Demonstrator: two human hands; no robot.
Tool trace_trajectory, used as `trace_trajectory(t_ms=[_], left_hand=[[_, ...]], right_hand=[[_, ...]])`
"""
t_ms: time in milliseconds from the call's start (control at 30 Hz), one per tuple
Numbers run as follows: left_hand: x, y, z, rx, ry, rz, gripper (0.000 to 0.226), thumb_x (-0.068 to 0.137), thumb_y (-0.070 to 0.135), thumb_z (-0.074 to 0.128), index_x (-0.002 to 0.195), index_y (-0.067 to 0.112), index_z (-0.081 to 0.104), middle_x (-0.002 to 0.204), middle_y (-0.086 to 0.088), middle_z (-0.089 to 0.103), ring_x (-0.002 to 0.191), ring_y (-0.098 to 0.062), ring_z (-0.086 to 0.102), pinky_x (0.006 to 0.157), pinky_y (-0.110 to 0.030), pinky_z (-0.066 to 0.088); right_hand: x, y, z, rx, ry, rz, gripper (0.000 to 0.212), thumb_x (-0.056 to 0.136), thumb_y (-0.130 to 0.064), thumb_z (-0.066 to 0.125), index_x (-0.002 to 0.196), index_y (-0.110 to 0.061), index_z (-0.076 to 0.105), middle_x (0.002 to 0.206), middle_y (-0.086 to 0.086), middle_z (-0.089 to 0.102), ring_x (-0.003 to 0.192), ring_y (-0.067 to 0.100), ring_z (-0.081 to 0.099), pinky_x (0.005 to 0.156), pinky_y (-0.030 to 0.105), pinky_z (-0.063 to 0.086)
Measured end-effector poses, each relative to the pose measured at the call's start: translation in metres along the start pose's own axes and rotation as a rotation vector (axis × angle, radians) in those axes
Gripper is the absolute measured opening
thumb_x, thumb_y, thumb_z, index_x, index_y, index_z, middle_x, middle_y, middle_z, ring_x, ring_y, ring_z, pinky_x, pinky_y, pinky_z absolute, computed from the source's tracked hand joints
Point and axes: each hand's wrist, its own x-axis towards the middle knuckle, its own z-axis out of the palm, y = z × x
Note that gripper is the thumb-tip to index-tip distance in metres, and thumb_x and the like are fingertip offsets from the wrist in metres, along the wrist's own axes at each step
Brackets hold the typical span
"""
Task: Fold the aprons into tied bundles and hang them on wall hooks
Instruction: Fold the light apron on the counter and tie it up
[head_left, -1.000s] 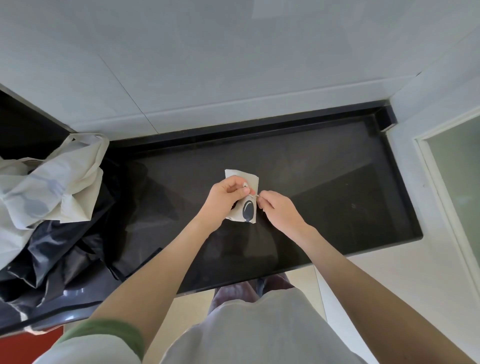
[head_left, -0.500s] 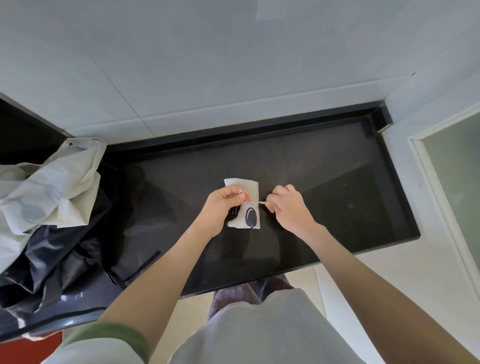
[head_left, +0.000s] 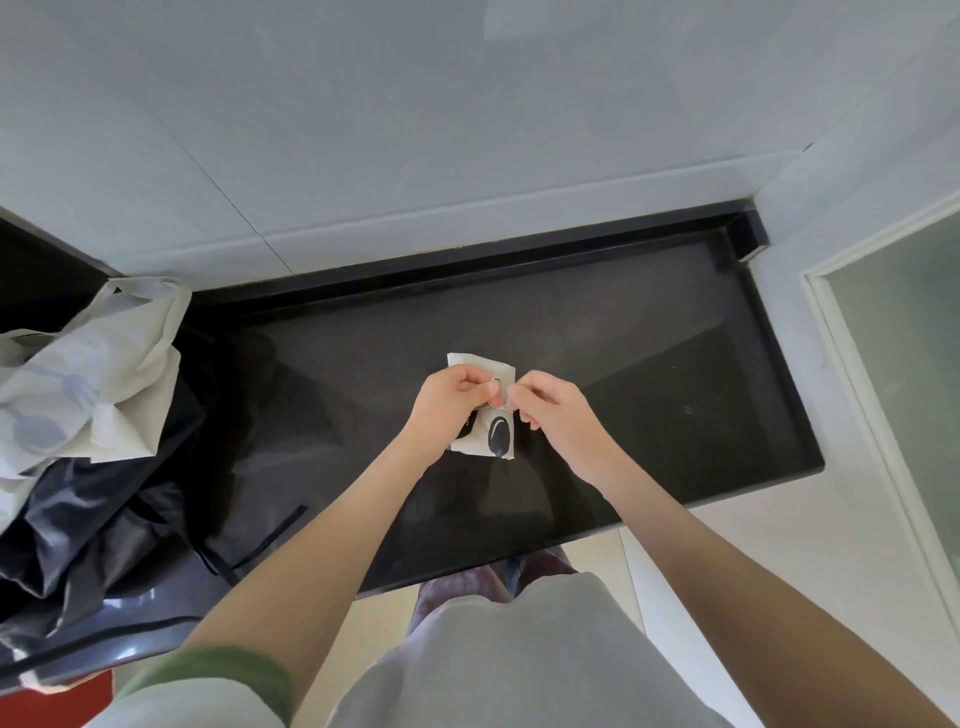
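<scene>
Here, seen from the head camera, a person stands at a black countertop (head_left: 649, 364) beneath a pale tiled wall (head_left: 415, 130); a small folded white apron bundle (head_left: 479, 365) with a dark oval print sits near the middle of the counter; the left hand (head_left: 451, 400) grips its upper part, fingers curled over the cloth; the right hand (head_left: 558, 410), just beside it, pinches a thin tie (head_left: 500, 385) between thumb and forefinger, the other fingers tucked in; at far left a loose white apron (head_left: 88, 379) lies heaped on a crumpled black apron (head_left: 104, 519); a frosted glass panel (head_left: 909, 374) edges the right.
</scene>
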Motion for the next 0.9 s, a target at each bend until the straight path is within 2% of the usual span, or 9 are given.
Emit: trace_trajectory(t_ms=[67,133,267,400,533,600,733,800,900], left_hand=[[0.0,0.002,0.002,0.072,0.001,0.007,0.016,0.092,0.02,0.06,0.076,0.021,0.065,0.085,0.001,0.068,0.082,-0.017,0.06,0.077,-0.032,0.047],[0.0,0.002,0.004,0.123,0.017,0.016,0.013,0.093,0.022,0.058,0.085,0.021,0.068,0.087,0.004,0.066,0.081,-0.014,0.057,0.072,-0.027,0.044],[-0.001,0.0,0.009,0.209,0.021,0.071,0.023,0.099,0.02,0.048,0.099,0.017,0.07,0.098,0.002,0.064,0.088,-0.012,0.054,0.068,-0.018,0.038],[-0.001,-0.003,0.01,0.298,-0.009,0.114,0.03,0.102,0.021,0.04,0.101,0.017,0.07,0.107,-0.002,0.05,0.095,-0.015,0.049,0.071,-0.02,0.035],[-0.007,-0.006,0.006,0.36,-0.127,0.185,0.03,0.103,0.026,0.038,0.088,0.023,0.064,0.094,0.007,0.049,0.106,-0.017,0.038,0.09,-0.029,0.03],[-0.01,-0.007,0.007,0.436,-0.143,0.259,0.027,0.102,0.025,0.041,0.096,0.017,0.067,0.085,0.014,0.05,0.103,-0.014,0.034,0.092,-0.031,0.027],[-0.011,-0.005,0.009,0.393,-0.067,0.251,0.028,0.102,0.02,0.041,0.097,0.013,0.068,0.08,0.02,0.046,0.101,-0.015,0.037,0.092,-0.031,0.032],[-0.011,-0.002,0.009,0.358,-0.067,0.223,0.031,0.103,0.022,0.04,0.095,0.014,0.069,0.078,0.02,0.047,0.101,-0.014,0.04,0.091,-0.031,0.034],[-0.01,0.002,0.008,0.313,-0.059,0.168,0.033,0.103,0.022,0.04,0.096,0.014,0.07,0.08,0.022,0.048,0.097,-0.013,0.042,0.076,-0.023,0.035]], right_hand=[[-0.002,0.001,0.007,0.071,-0.017,-0.014,0.025,0.098,-0.01,0.049,0.074,-0.009,0.058,0.059,-0.014,0.05,0.058,-0.002,0.046,0.062,0.013,0.038],[-0.001,0.005,0.01,0.1,-0.035,-0.019,0.028,0.1,-0.009,0.045,0.077,-0.012,0.06,0.059,-0.015,0.05,0.06,0.0,0.045,0.065,0.016,0.039],[0.0,0.014,0.008,0.035,-0.05,-0.032,0.023,0.098,-0.001,0.042,0.09,-0.007,0.062,0.07,-0.003,0.051,0.064,0.002,0.045,0.067,0.021,0.041],[0.001,0.016,0.009,-0.065,-0.068,-0.068,0.02,0.098,-0.001,0.043,0.093,-0.013,0.058,0.078,0.004,0.053,0.069,0.002,0.049,0.071,0.021,0.045],[0.003,0.021,0.007,-0.029,-0.058,-0.087,0.009,0.098,-0.003,0.048,0.101,-0.011,0.052,0.073,0.0,0.054,0.068,0.003,0.053,0.072,0.019,0.044],[0.007,0.021,0.005,0.0,-0.076,-0.075,0.017,0.097,-0.006,0.052,0.108,-0.017,0.044,0.069,0.0,0.055,0.069,0.007,0.053,0.072,0.021,0.045],[0.015,0.021,0.005,-0.108,-0.041,-0.032,0.015,0.097,-0.015,0.056,0.102,-0.02,0.042,0.071,0.001,0.062,0.073,0.007,0.06,0.079,0.029,0.05],[0.016,0.02,0.005,-0.153,-0.008,-0.034,0.012,0.096,-0.011,0.054,0.1,-0.018,0.045,0.073,-0.003,0.065,0.071,0.002,0.061,0.076,0.024,0.05],[0.014,0.018,0.009,-0.186,0.054,-0.032,0.009,0.096,-0.01,0.052,0.1,-0.017,0.047,0.081,-0.003,0.066,0.076,0.003,0.062,0.072,0.019,0.049]])
